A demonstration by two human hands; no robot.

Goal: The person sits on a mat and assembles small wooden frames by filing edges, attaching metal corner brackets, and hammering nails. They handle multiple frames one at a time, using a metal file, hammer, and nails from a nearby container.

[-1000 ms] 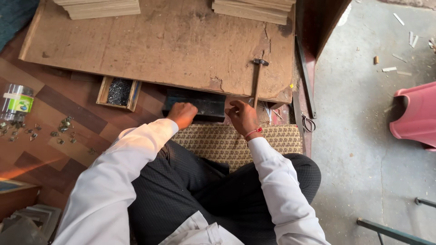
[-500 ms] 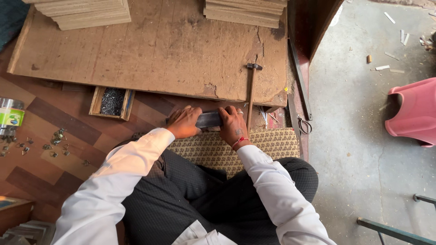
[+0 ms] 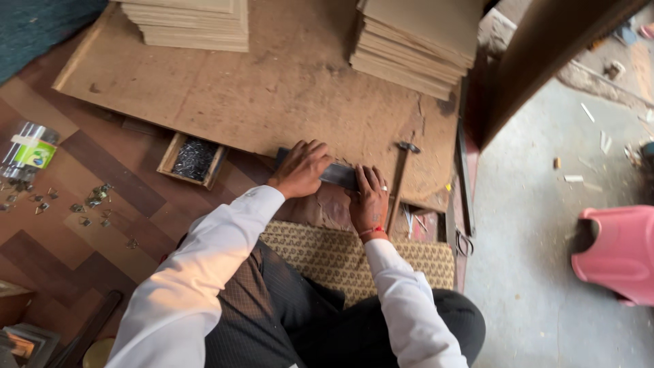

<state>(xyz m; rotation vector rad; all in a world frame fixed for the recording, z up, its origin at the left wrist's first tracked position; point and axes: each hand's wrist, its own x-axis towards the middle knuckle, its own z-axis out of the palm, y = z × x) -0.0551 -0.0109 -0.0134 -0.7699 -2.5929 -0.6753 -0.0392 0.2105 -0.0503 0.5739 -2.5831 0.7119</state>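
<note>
My left hand (image 3: pixel 302 167) and my right hand (image 3: pixel 368 197) both press down on a flat dark rectangular piece (image 3: pixel 337 174) lying at the near edge of a big worn brown board (image 3: pixel 272 95). Only a short strip of the dark piece shows between the hands. A hammer (image 3: pixel 400 178) with a wooden handle lies just right of my right hand, head pointing away. I sit on a woven patterned mat (image 3: pixel 340 255), in white sleeves and dark trousers.
Two stacks of thin boards (image 3: pixel 194 24) (image 3: pixel 419 41) rest at the far side. A small wooden tray of dark nails (image 3: pixel 194 160) lies left of my hands. A shiny can (image 3: pixel 30 146) and scattered metal bits (image 3: pixel 88 201) lie far left. A pink plastic stool (image 3: pixel 616 252) stands on the right.
Both hands and the dark piece have shifted forward onto the board's edge. The camera has moved closer and tilted, showing more of the stacks.
</note>
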